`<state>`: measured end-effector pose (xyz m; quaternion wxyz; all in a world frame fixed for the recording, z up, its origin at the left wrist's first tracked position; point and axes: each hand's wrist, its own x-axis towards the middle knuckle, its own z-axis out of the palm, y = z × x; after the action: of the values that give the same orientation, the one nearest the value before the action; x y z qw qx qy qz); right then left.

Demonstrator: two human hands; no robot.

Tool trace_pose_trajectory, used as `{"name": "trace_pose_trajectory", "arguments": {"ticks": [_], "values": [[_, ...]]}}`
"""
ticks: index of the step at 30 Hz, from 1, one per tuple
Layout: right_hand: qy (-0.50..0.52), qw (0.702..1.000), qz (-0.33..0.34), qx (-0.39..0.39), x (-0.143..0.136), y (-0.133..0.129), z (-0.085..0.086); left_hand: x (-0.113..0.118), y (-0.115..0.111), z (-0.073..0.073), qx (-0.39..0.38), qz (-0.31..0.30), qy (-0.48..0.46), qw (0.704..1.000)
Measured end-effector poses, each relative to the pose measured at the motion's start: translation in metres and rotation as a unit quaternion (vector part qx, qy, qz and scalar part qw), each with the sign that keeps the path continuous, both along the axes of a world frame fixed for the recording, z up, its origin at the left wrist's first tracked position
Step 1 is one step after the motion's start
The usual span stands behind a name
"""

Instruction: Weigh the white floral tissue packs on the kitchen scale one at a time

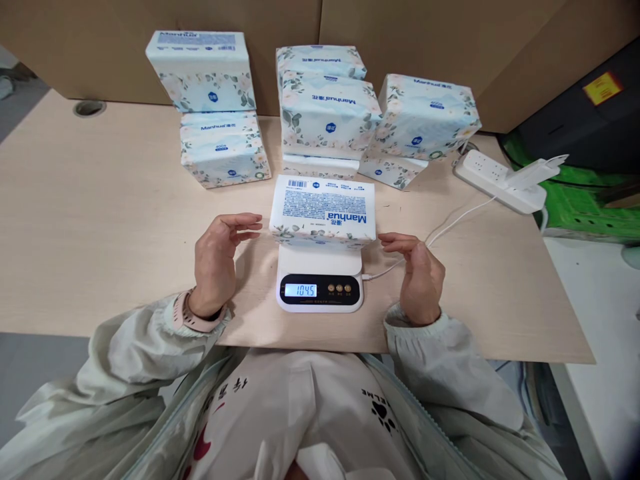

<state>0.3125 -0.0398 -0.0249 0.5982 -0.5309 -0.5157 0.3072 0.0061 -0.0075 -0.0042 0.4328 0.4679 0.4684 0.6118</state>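
A: Item one?

B: I am logging a soft white tissue pack with floral print and blue label (323,210), lying flat on the small white digital kitchen scale (320,283), whose display is reading 1045.

A: Hands?

B: My left hand (220,263) is hovering open just beside the pack's left end, fingertips near it; my right hand (417,273) is hovering open by the right end, holding nothing.

A: Surroundings?

B: More floral tissue packs (325,113) are sitting stacked behind on the pale wooden table (100,220); a white power strip (500,180) is lying to the right.
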Motion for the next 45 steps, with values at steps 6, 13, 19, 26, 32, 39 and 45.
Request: {"name": "trace_pose_trajectory", "arguments": {"ticks": [6, 13, 19, 26, 32, 39, 45], "values": [[0.000, 1.000, 0.001, 0.000, 0.0007, 0.0002, -0.0012, -0.0006, 0.0000, 0.0000, -0.003, 0.001, 0.005, 1.000], [0.002, 1.000, 0.002, 0.002, 0.0002, 0.0001, -0.0008, -0.0012, 0.0003, 0.0004, 0.000, -0.001, -0.007, 1.000], [-0.005, 1.000, 0.000, -0.003, -0.0005, -0.0003, 0.0017, -0.0019, 0.0014, 0.0000, -0.004, 0.002, 0.007, 1.000], [-0.003, 1.000, -0.003, -0.002, -0.0009, -0.0003, 0.0023, -0.0030, 0.0033, -0.0011, -0.002, 0.002, 0.004, 1.000], [0.001, 1.000, -0.004, 0.004, -0.0010, -0.0003, 0.0024, -0.0041, 0.0050, -0.0028, -0.002, 0.000, -0.005, 1.000], [0.007, 1.000, -0.006, 0.004, -0.0011, -0.0002, 0.0021, -0.0071, 0.0069, -0.0044, 0.002, -0.007, 0.011, 1.000], [0.002, 1.000, -0.002, 0.010, -0.0001, 0.0004, 0.0010, -0.0077, 0.0076, -0.0035, 0.007, -0.003, 0.002, 1.000]]}}
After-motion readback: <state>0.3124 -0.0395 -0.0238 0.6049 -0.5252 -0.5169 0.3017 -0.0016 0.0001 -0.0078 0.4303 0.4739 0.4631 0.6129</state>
